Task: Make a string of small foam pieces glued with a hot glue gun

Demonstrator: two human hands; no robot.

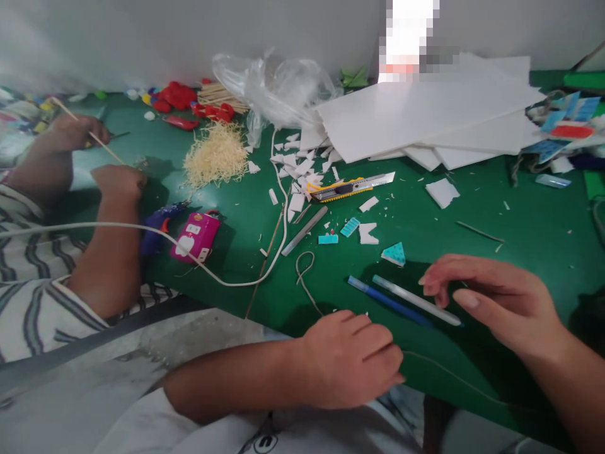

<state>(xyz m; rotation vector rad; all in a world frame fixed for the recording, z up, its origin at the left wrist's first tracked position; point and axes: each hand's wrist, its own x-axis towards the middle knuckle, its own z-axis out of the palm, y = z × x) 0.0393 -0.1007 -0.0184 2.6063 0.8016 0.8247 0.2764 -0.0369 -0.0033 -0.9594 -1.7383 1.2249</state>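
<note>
My left hand (pixel 354 359) is closed in a fist near the table's front edge. A thin grey cord (pixel 306 277) runs into it on one side and comes out on the other. My right hand (pixel 501 309) hovers at the right with fingers curved and the thumb apart from them; I see nothing between them. Beside its fingertips lie a clear-barrelled pen (pixel 416 299) and a blue pen (pixel 387 301). Farther back are a blue-patterned triangular piece (pixel 394 253), small blue-striped pieces (pixel 350 227) and a yellow box cutter (pixel 350 187) with its blade out.
White foam boards (pixel 425 120) are stacked at the back, with white scraps (pixel 297 167) beside them. A white cable (pixel 227 282) crosses leftward past a pink power adapter (pixel 196 236) and blue glue gun (pixel 158 227). At left, another person's hands (pixel 120 180) hold a thin stick (pixel 106 145).
</note>
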